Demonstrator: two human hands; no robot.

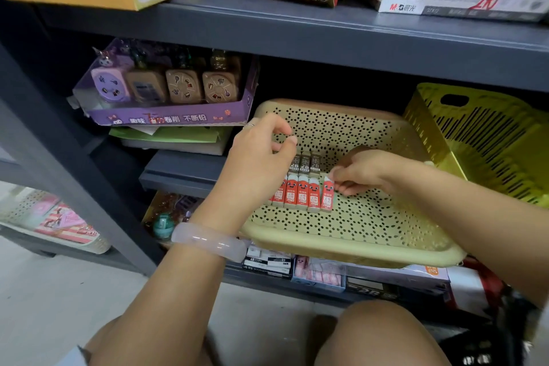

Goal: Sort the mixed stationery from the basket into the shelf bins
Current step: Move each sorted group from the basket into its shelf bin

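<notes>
Head view, looking down at a beige perforated basket (350, 235) sitting tilted on a grey shelf (297, 27). Right hand (361, 172) pinches the rightmost red lead box (327, 194) near its top end, thumb and fingertips curled round it; the box lies flat on the basket floor, long axis running away from the person, roughly parallel to its neighbours. It sits just beside a row of matching red boxes (297, 192), with a slight gap to the nearest one. Behind that row, touching or nearly so, three grey 2B boxes (304, 163) lie side by side on the same axis. Left hand (261, 151) hovers above the left end of the rows, fingers loosely curled, thumb and forefinger close but holding nothing I can make out. Key relation: the pinched box lies below and to the left of the right fingers, so the right hand is the nearer one and already on it; the left hand is nearer the grey boxes. Judgement: the step is lining up or picking the red box, and closing the gap means a short slide leftward. Yellow slotted basket (481, 140) stands to the right, purple sharpener display box (166, 92) to the left on the shelf.
</notes>
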